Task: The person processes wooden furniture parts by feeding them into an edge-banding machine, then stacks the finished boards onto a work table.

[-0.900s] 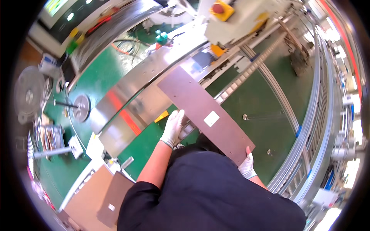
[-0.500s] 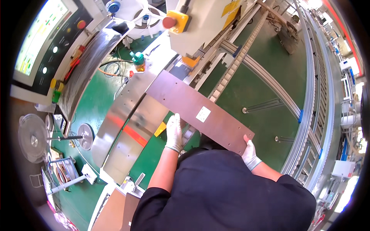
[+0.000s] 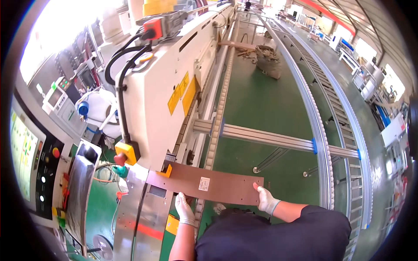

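Note:
A long, flat brown panel (image 3: 230, 186) with small holes and a white label (image 3: 203, 183) lies across in front of me. My left hand (image 3: 185, 210), in a pale glove, grips its near edge left of the middle, with the fingers hidden below. At the right end my right hand (image 3: 266, 200), gloved too with bare fingertips, holds the panel with the thumb on top. The panel's left end rests over a shiny metal worktable (image 3: 152, 213), beside a yellow guard piece (image 3: 165, 170) at the foot of a white machine (image 3: 152, 95).
A yellow box with a red button (image 3: 126, 153) hangs from the machine at left. Next to it stands a control panel with a screen (image 3: 24, 152). A roller rail (image 3: 222, 100) runs away from me, and a roller conveyor (image 3: 335, 95) stands at right. A full sack (image 3: 267, 61) lies farther off.
My view has tilted up along the machine. Both hands have brought the panel round so it lies more nearly straight across, its left end now against the machine's yellow guard.

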The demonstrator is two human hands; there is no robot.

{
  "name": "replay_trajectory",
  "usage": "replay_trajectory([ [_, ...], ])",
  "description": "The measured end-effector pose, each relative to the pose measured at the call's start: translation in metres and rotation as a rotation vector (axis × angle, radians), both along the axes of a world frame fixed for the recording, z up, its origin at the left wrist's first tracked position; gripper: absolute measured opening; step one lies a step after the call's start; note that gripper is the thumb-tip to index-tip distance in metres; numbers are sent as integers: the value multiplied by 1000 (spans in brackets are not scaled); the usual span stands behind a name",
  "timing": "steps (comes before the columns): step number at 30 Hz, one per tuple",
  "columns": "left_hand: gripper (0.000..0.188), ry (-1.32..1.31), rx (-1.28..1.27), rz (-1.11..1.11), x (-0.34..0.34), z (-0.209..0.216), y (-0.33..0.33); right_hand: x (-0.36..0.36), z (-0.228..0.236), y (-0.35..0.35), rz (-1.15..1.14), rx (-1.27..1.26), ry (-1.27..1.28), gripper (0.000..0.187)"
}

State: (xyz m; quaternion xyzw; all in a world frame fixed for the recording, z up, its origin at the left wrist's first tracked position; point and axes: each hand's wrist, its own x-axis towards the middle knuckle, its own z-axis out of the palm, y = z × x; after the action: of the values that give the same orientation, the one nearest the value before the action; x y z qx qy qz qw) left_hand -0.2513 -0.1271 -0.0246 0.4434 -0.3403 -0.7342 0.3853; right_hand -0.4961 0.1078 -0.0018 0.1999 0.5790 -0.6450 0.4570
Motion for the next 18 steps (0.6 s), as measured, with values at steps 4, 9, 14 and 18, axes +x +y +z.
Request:
replay_trajectory([
  [4,38,5,18,-66,-45,4,-20,-54,-39,-5,-45,-73,32,39],
  [9,51,-254,-158,-297,-84,12,-39,-101,-53,-26,-121,-142,69,33],
  [14,68,-738,-610,-763,-57,10,-8,-137,-48,-38,-206,-251,130,35],
  [18,80,-928,-655,-728,-4,35,21,-151,-2,-71,-139,-158,250,38],
])
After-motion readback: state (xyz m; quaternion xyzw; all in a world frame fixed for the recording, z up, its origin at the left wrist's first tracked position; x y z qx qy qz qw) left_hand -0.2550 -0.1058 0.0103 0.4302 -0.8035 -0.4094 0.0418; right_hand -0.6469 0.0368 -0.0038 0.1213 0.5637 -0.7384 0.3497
